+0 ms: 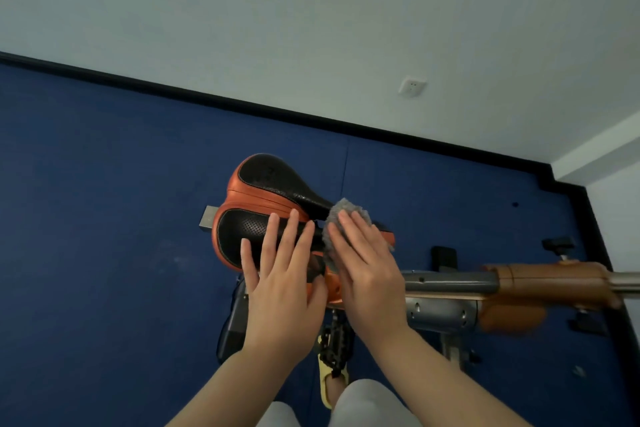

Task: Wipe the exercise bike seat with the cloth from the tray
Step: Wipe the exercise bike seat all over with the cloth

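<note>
The exercise bike seat (pixel 263 184) is black with orange sides and sits in the middle of the view. My left hand (pixel 280 274) lies flat on its near lobe with the fingers spread and nothing in them. My right hand (pixel 367 267) presses a fluffy grey cloth (pixel 343 213) onto the narrow nose of the seat. Most of the cloth is hidden under my fingers. No tray is in view.
The bike's grey and orange frame bar (pixel 485 282) runs right from under the seat. A black pedal (pixel 334 343) hangs below, above my foot in a yellow slipper (pixel 329 381). Blue floor mat (pixel 104 218) meets a white wall with a socket (pixel 412 86).
</note>
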`<action>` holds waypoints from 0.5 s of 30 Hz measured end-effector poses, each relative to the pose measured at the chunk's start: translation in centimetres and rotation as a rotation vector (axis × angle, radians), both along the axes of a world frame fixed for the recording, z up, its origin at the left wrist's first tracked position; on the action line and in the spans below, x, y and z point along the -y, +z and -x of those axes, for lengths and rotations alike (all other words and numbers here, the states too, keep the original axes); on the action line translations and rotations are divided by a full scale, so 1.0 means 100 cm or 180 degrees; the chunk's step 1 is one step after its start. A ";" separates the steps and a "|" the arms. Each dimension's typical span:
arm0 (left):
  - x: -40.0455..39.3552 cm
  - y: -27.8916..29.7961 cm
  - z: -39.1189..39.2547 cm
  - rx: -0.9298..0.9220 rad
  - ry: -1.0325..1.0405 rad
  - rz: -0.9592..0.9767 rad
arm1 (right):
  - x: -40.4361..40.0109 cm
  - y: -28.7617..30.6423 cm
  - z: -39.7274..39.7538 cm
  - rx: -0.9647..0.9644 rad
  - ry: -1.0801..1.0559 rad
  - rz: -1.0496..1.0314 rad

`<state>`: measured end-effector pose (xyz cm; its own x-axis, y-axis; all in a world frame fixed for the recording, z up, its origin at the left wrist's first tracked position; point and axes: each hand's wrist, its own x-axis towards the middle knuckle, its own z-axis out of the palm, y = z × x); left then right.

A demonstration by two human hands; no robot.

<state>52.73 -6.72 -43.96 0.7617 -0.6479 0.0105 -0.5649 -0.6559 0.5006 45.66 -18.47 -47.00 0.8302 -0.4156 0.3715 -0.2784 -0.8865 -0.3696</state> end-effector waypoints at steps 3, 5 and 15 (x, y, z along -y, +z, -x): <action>0.005 0.002 0.001 -0.0029 0.0017 0.0032 | 0.020 0.003 0.010 -0.0063 0.0321 0.0111; 0.006 0.001 0.000 -0.0038 0.0055 0.0053 | 0.031 0.002 0.023 0.0093 0.0039 -0.0154; 0.028 -0.001 0.010 -0.0142 0.0562 0.0178 | 0.054 0.020 0.011 -0.0181 0.0127 -0.0957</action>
<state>51.77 -9.53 -44.11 0.8640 -0.5034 0.0064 -0.4199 -0.7134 0.5610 44.61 -23.83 -45.05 0.8640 -0.4666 0.1893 -0.2734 -0.7503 -0.6019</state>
